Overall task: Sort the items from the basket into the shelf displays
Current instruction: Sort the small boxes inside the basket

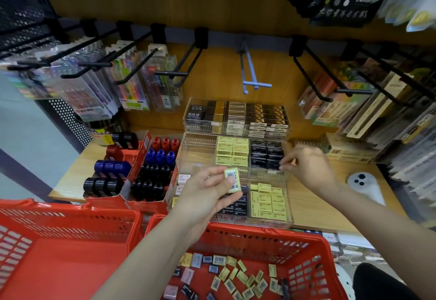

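My left hand (207, 192) pinches a small yellow eraser (232, 180) with a barcode, held above the front clear tray (290, 205). My right hand (306, 166) reaches to the black erasers (266, 154) in the middle clear tray (198, 156), its fingertips pinched at the front row; whether it holds one I cannot tell. Yellow erasers (232, 151) fill the compartment beside them. The red basket (304, 247) below holds several loose yellow, black, pink and grey erasers (236, 276).
A second red basket (70, 229) sits at the lower left. Red cardboard displays (139, 158) with red, blue and black items stand left of the trays. A back tray (236, 115) holds dark boxes. Black hooks (179, 73) with hanging pen packs jut out overhead. A white device (364, 184) lies at right.
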A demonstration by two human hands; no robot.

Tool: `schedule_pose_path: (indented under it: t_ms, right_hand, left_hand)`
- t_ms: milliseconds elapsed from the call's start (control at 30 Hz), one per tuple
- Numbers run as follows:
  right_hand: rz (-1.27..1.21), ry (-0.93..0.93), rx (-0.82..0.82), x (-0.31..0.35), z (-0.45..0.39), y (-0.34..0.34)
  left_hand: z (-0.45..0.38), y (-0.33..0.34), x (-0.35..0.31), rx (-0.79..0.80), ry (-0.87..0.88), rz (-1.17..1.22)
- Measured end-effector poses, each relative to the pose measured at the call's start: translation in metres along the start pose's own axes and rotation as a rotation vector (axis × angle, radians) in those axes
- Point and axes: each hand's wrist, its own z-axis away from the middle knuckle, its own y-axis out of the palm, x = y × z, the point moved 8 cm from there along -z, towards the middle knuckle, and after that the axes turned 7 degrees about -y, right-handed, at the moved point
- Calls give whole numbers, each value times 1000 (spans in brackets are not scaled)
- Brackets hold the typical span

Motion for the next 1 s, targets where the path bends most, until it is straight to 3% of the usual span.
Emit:
schedule_pose_path:
  t_ms: [200,433,567,667,733,833,867,933,1000]
  right_hand:
    - [60,28,211,10,-20,5]
    - [27,-57,84,8,-10,4]
    - [69,-55,104,6,-11,6]
    - [73,-105,93,11,-8,5]
    - [-183,-102,2,17,-3,-4]
    - [-1006,48,95,43,12,0]
    - [-1114,47,139,52,16,4]
    - [-1066,-26,142,65,20,3]
    - [-1042,-25,62,64,21,-4]
  left_hand:
    - [-11,3,-2,-1,-3,-84]
    - [-49,15,-23,-82,83,-373]
    - [-59,17,-34,-72,90,-350]
    - [-53,21,-45,-107,253,-495]
    - [-35,32,-59,-124,528,-731]
    - [-7,50,-62,-90,891,-1034]
    - [-2,53,-60,-85,954,-1073]
    - [2,53,-57,-85,993,-1059]
    - [-2,49,-55,-66,910,-954]
